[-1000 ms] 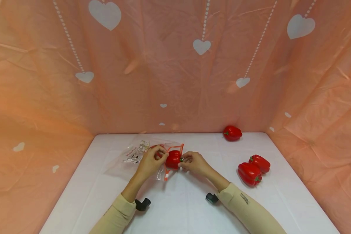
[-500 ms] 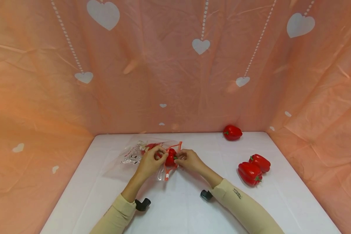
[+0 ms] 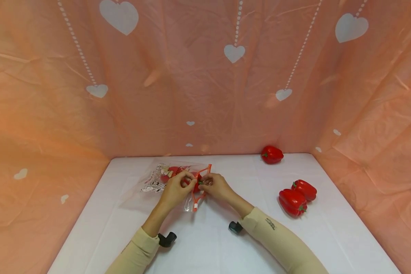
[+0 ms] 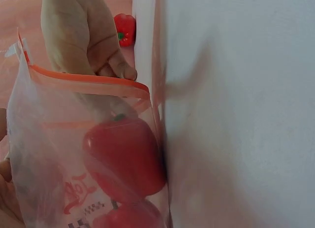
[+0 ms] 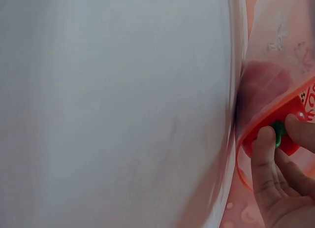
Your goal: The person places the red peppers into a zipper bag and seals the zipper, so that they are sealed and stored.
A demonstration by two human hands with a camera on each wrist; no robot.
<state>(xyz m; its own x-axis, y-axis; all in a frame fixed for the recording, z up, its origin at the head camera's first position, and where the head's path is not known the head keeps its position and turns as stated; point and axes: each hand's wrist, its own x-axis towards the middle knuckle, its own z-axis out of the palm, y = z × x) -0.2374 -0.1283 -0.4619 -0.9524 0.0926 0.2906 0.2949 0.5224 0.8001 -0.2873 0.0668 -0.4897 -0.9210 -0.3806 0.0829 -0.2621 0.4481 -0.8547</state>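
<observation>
A clear zip bag (image 3: pixel 153 187) with orange edging (image 4: pixel 88 79) and printed figures lies on its side, mouth toward the right. My left hand (image 3: pixel 176 189) pinches its upper layer close to the mouth. Just inside the opening is a red bell pepper (image 4: pixel 125 159); the thumb and fingers of my right hand (image 3: pixel 220 186) are at its green stem (image 5: pixel 279 129), pinching it. Deeper in the bag sits another red bell pepper (image 4: pixel 130 217), seen through the plastic. From the head view, both hands cover much of the nearer pepper.
Two red bell peppers, one in front (image 3: pixel 292 203) and one behind (image 3: pixel 305 190), lie together on the right of the white table (image 3: pixel 205 247). A further pepper (image 3: pixel 272 155) sits at the back edge. Behind hangs an orange curtain (image 3: pixel 205 95) with white hearts.
My right hand has moved left, pushing the pepper from the bag's mouth inward; the pepper deeper inside has shifted left too. My left hand has stayed in place on the bag.
</observation>
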